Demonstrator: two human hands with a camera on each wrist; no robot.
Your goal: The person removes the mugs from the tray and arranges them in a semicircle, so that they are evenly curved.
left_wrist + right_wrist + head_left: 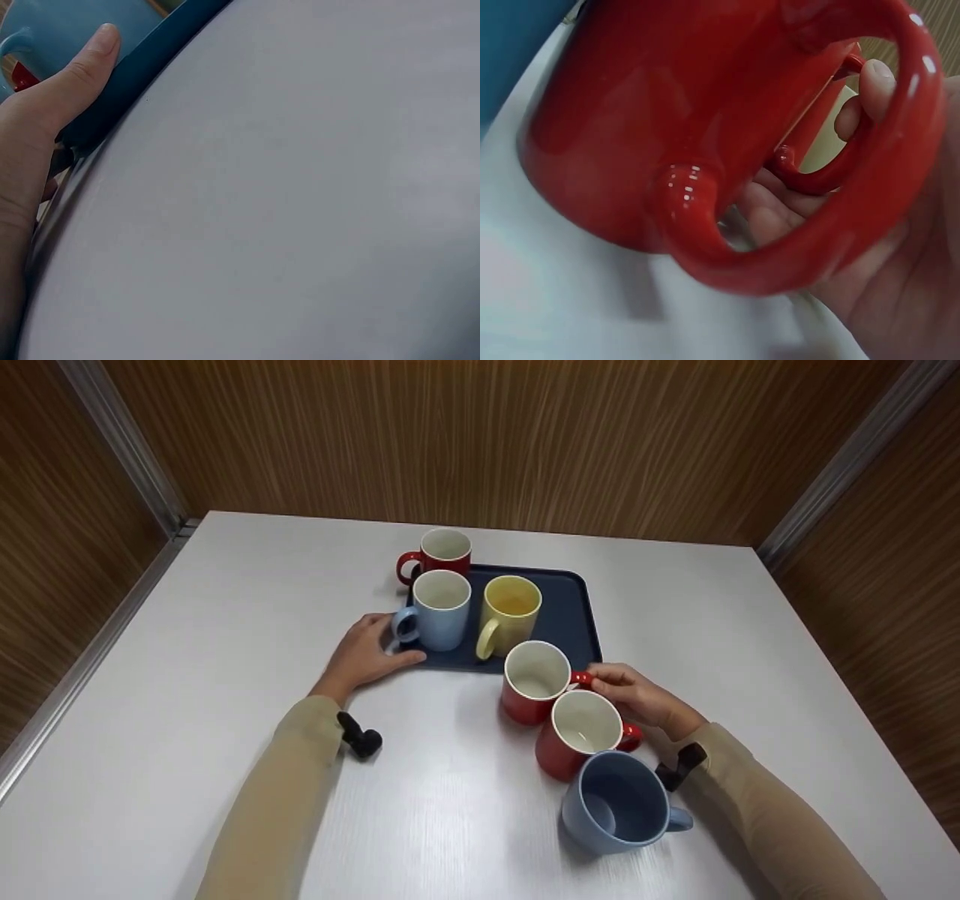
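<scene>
A dark blue tray [574, 619] lies mid-table and carries a light blue mug [441, 609] and a yellow mug [511, 613]. A red mug [442, 553] stands at its back left corner. My left hand [384, 651] grips the tray's front left corner; in the left wrist view its thumb [96, 51] lies over the tray rim [150, 64]. Just in front of the tray stands a second red mug [534, 682], and my right hand [601, 679] pinches its handle [810, 176]. A third red mug [579, 733] stands beside that wrist and fills the right wrist view [667, 112].
A larger blue mug [621, 802] stands nearest me, close to my right forearm. The white table [225, 607] is walled by wood panels at the back and both sides. Bare tabletop [300, 210] stretches to the left and front of the tray.
</scene>
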